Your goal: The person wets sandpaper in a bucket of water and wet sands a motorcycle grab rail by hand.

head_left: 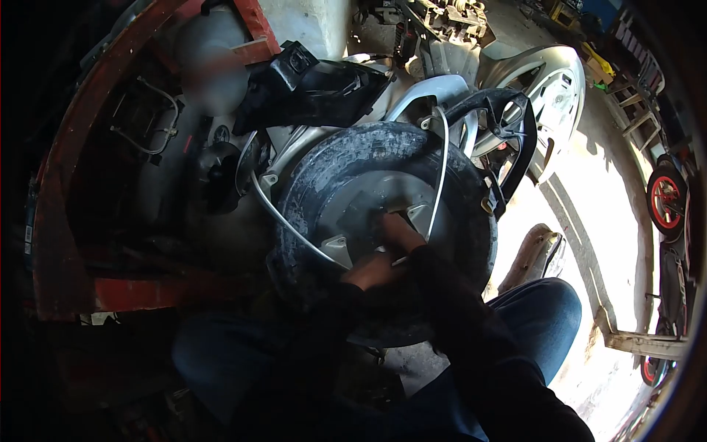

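Note:
A round black tub, shaped like a cut tyre, stands between my knees with murky grey liquid inside. A bent silver metal rod frame with small flat tabs dips into it, its two ends rising past the far rim. At the bottom of the frame my left hand is closed around it, low over the tub. Just beyond, my right hand is closed in a fist beside one tab. Whatever sits in its fingers is too dark to make out.
Black plastic fairing lies behind the tub, with a black bracket and a silver body panel to the right. A rusty red metal frame borders the left. A red-rimmed wheel is at far right.

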`<action>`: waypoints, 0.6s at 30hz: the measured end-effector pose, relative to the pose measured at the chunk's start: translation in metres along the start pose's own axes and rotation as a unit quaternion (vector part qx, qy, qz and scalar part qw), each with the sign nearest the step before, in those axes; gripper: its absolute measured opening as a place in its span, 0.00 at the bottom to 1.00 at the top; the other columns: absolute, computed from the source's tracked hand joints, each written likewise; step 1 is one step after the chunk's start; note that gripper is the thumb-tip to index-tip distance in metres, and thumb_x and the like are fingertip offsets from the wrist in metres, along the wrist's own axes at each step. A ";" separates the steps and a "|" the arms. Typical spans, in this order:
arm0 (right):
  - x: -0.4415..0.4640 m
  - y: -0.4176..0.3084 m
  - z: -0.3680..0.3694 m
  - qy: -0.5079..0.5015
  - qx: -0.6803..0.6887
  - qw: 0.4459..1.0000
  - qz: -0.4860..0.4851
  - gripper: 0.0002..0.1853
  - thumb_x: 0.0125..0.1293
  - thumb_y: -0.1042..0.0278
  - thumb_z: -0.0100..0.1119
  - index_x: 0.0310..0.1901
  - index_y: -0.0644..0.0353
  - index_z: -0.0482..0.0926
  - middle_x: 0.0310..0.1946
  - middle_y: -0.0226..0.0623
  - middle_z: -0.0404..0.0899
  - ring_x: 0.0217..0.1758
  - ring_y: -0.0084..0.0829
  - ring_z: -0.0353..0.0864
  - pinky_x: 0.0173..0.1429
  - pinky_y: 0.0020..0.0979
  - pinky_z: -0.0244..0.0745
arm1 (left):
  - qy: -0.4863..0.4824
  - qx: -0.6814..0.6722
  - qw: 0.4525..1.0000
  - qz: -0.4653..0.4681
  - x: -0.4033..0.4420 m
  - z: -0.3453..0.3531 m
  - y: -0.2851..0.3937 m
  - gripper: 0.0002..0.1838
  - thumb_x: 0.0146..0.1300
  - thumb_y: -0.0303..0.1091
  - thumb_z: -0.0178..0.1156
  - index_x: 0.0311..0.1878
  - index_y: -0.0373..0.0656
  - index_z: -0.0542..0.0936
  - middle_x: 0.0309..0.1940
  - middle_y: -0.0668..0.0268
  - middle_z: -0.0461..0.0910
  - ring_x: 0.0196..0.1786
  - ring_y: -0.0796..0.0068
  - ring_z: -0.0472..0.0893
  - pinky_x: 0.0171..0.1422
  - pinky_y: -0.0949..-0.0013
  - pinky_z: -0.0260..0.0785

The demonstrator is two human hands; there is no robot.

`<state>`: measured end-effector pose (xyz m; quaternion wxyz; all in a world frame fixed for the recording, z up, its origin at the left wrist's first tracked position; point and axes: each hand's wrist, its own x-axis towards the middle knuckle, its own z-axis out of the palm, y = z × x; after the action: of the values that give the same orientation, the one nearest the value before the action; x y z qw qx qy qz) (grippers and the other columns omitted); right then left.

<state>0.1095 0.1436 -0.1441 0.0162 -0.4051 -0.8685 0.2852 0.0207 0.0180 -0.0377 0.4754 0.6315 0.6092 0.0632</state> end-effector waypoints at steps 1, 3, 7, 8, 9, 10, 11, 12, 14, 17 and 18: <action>0.000 -0.001 -0.007 -0.013 0.101 0.994 -0.041 0.18 0.53 0.65 0.68 0.44 0.64 0.82 0.39 0.53 0.84 0.47 0.56 0.84 0.54 0.48 0.80 | 0.037 0.053 0.998 0.020 -0.010 -0.002 0.009 0.25 0.69 0.49 0.56 0.64 0.47 0.77 0.55 0.47 0.82 0.59 0.45 0.80 0.63 0.50 0.72; -0.007 -0.018 -0.030 0.041 0.121 0.992 -0.015 0.18 0.53 0.64 0.68 0.45 0.62 0.81 0.39 0.52 0.84 0.47 0.56 0.83 0.53 0.48 0.79 | 0.089 0.039 0.995 0.021 -0.015 0.002 0.006 0.24 0.66 0.48 0.58 0.61 0.46 0.79 0.53 0.46 0.82 0.57 0.45 0.81 0.61 0.50 0.73; -0.017 -0.041 -0.081 0.101 0.105 0.988 -0.041 0.17 0.53 0.65 0.68 0.46 0.59 0.83 0.40 0.49 0.86 0.46 0.54 0.84 0.52 0.46 0.79 | 0.132 0.141 0.981 0.010 -0.017 -0.012 0.007 0.21 0.58 0.47 0.65 0.48 0.43 0.86 0.44 0.47 0.85 0.50 0.44 0.84 0.54 0.49 0.76; -0.022 -0.045 -0.097 0.104 0.102 0.988 -0.043 0.17 0.53 0.65 0.68 0.46 0.59 0.83 0.40 0.49 0.86 0.46 0.54 0.84 0.52 0.46 0.79 | 0.136 0.142 0.980 0.014 -0.022 -0.021 0.015 0.21 0.58 0.47 0.65 0.48 0.43 0.86 0.44 0.47 0.85 0.50 0.44 0.84 0.54 0.49 0.76; -0.028 -0.051 -0.118 0.106 0.098 0.989 -0.040 0.16 0.53 0.66 0.68 0.45 0.58 0.84 0.40 0.48 0.86 0.46 0.54 0.85 0.52 0.45 0.79 | 0.132 0.180 0.975 0.020 -0.039 -0.039 0.036 0.20 0.55 0.48 0.65 0.45 0.43 0.86 0.40 0.48 0.86 0.46 0.45 0.85 0.52 0.49 0.76; -0.035 -0.058 -0.142 0.110 0.094 0.989 -0.038 0.15 0.53 0.66 0.67 0.44 0.58 0.85 0.39 0.47 0.86 0.45 0.53 0.85 0.52 0.44 0.79 | 0.129 0.219 0.967 0.025 -0.050 -0.053 0.049 0.20 0.53 0.48 0.66 0.41 0.43 0.87 0.36 0.50 0.86 0.43 0.46 0.86 0.51 0.48 0.76; -0.047 -0.068 -0.167 0.122 0.117 0.984 -0.061 0.13 0.55 0.70 0.64 0.43 0.59 0.85 0.37 0.46 0.87 0.44 0.49 0.87 0.50 0.41 0.80 | 0.177 0.207 0.961 0.055 -0.058 -0.057 0.051 0.17 0.50 0.48 0.67 0.35 0.44 0.87 0.31 0.50 0.85 0.40 0.46 0.85 0.49 0.48 0.76; -0.051 -0.068 -0.182 0.138 0.151 0.977 -0.059 0.14 0.57 0.73 0.62 0.46 0.60 0.85 0.37 0.46 0.87 0.43 0.44 0.88 0.49 0.38 0.81 | 0.182 0.211 0.959 0.056 -0.065 -0.064 0.056 0.17 0.50 0.48 0.67 0.35 0.44 0.87 0.31 0.50 0.85 0.40 0.46 0.85 0.49 0.48 0.76; -0.075 -0.087 -0.219 0.138 0.227 0.964 -0.013 0.14 0.58 0.76 0.59 0.47 0.63 0.85 0.38 0.47 0.87 0.43 0.39 0.89 0.48 0.35 0.81 | 0.207 0.203 0.955 0.061 -0.080 -0.078 0.069 0.17 0.49 0.47 0.67 0.35 0.44 0.86 0.29 0.49 0.84 0.37 0.45 0.85 0.48 0.49 0.77; -0.103 -0.096 -0.241 0.210 0.182 0.957 -0.088 0.14 0.61 0.76 0.56 0.48 0.63 0.84 0.40 0.52 0.86 0.45 0.48 0.87 0.51 0.39 0.81 | 0.267 0.212 0.937 0.073 -0.090 -0.090 0.079 0.17 0.47 0.47 0.66 0.34 0.44 0.84 0.26 0.49 0.84 0.35 0.45 0.84 0.46 0.48 0.76; -0.115 -0.101 -0.248 0.237 0.150 0.953 -0.113 0.15 0.60 0.76 0.55 0.48 0.61 0.84 0.40 0.53 0.85 0.46 0.53 0.86 0.51 0.43 0.81 | 0.293 0.221 0.928 0.069 -0.094 -0.096 0.084 0.16 0.48 0.47 0.66 0.33 0.44 0.84 0.26 0.50 0.83 0.34 0.45 0.84 0.45 0.48 0.76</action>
<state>0.1805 0.1294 0.1381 0.3144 -0.3530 -0.8270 0.3043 -0.0065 0.0070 0.1179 0.1184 0.7145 0.6748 0.1417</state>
